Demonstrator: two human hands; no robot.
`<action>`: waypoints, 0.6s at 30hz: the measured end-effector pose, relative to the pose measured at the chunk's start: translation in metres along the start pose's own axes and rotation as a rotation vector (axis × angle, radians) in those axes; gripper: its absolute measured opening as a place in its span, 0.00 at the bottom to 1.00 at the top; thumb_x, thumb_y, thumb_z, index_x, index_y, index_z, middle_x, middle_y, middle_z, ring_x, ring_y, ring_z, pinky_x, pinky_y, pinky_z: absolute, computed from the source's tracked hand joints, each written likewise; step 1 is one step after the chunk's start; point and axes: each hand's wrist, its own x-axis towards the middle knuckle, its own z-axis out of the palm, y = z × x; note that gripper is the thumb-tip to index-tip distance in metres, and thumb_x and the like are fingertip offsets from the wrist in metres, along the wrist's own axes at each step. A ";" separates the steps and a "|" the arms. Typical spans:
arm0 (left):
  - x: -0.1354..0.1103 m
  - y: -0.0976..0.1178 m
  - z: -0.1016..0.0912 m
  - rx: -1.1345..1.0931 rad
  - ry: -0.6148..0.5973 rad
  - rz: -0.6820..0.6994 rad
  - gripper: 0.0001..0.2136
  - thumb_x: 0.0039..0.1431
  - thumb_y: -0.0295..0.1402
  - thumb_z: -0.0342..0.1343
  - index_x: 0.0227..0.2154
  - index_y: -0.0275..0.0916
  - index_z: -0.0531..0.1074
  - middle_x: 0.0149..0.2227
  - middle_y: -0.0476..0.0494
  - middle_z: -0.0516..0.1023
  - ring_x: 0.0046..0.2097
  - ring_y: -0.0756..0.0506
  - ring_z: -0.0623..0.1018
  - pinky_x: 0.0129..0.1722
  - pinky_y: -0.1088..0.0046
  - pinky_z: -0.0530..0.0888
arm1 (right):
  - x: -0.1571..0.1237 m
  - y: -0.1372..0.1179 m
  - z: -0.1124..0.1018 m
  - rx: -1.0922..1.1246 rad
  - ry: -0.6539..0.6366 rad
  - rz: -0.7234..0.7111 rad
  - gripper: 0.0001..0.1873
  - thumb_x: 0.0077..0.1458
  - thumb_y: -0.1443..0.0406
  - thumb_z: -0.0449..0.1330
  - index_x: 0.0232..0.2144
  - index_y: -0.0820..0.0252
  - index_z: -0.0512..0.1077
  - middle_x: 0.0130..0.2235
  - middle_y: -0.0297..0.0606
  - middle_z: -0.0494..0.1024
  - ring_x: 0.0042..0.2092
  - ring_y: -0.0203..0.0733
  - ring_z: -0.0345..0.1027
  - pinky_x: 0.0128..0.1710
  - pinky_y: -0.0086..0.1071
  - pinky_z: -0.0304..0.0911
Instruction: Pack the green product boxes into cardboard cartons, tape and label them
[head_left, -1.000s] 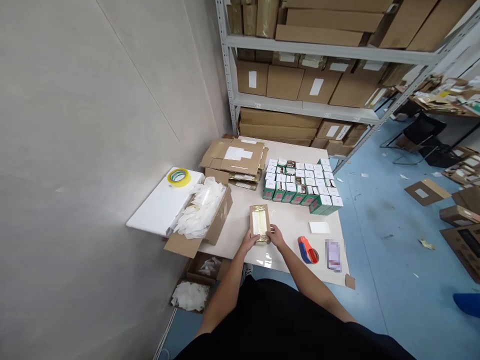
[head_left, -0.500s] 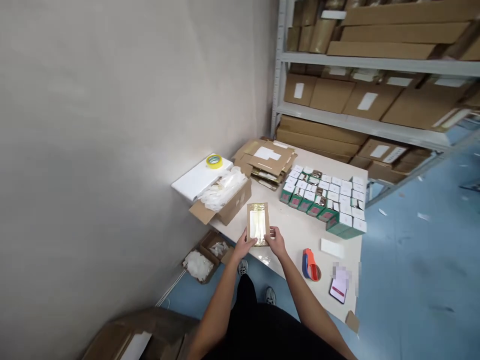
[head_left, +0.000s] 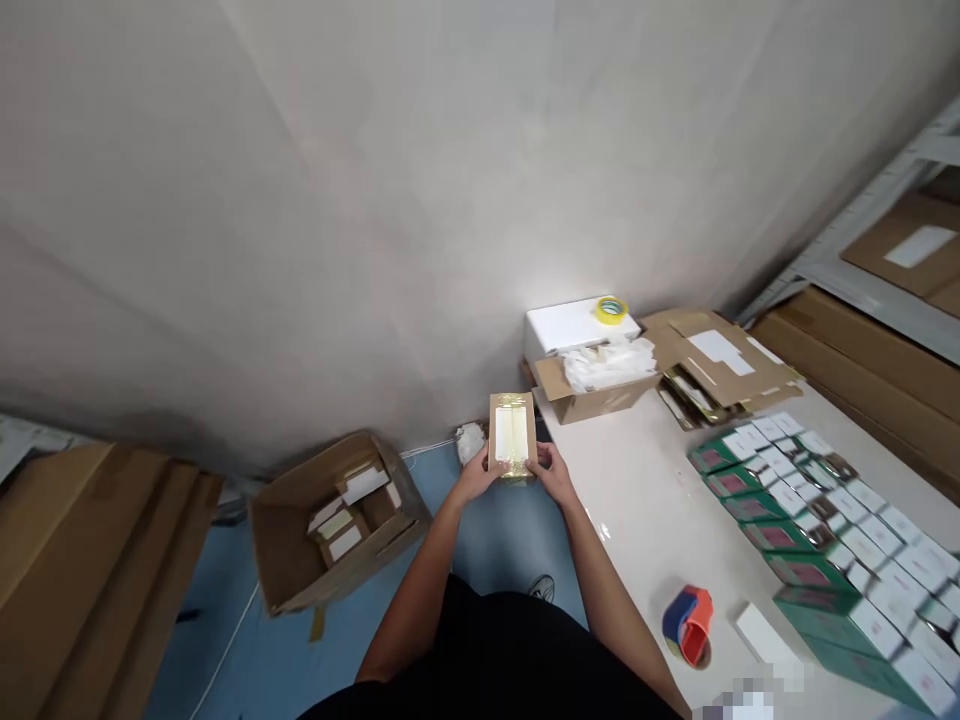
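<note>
Both hands hold a small brown cardboard parcel with a white label and shiny tape, raised off the table's left edge, over the floor. My left hand grips its lower left corner with closed fingers. My right hand pinches the lower right corner. An open cardboard box on the blue floor to the left contains several similar labelled parcels.
On the white table lie a red and blue tape dispenser, rows of green boxes, flattened cartons, a box of white bags and a yellow tape roll. Large cardboard lies at left. Shelving stands at right.
The view has swung left, away from the shelves. Both hands lifted the parcel off the table and carried it left past the table edge. The floor box has come into sight.
</note>
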 end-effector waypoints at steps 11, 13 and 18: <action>-0.098 -0.076 -0.196 -0.141 0.368 -0.086 0.38 0.54 0.52 0.66 0.64 0.38 0.68 0.58 0.35 0.78 0.57 0.36 0.79 0.56 0.58 0.76 | 0.044 0.005 0.234 -0.175 -0.410 0.086 0.31 0.52 0.49 0.65 0.55 0.54 0.74 0.47 0.40 0.79 0.41 0.44 0.75 0.43 0.37 0.72; -0.116 -0.092 -0.227 -0.118 0.456 -0.156 0.36 0.53 0.51 0.67 0.62 0.38 0.71 0.56 0.36 0.80 0.54 0.36 0.80 0.55 0.59 0.76 | 0.048 0.011 0.277 -0.285 -0.508 0.113 0.31 0.53 0.51 0.65 0.57 0.55 0.73 0.42 0.38 0.79 0.40 0.44 0.75 0.42 0.36 0.72; -0.163 -0.130 -0.298 -0.056 0.626 -0.402 0.27 0.53 0.48 0.68 0.53 0.39 0.78 0.51 0.36 0.83 0.52 0.34 0.81 0.53 0.58 0.76 | 0.049 0.019 0.388 -0.563 -0.726 0.135 0.26 0.52 0.58 0.68 0.53 0.57 0.77 0.35 0.37 0.80 0.38 0.46 0.75 0.44 0.38 0.70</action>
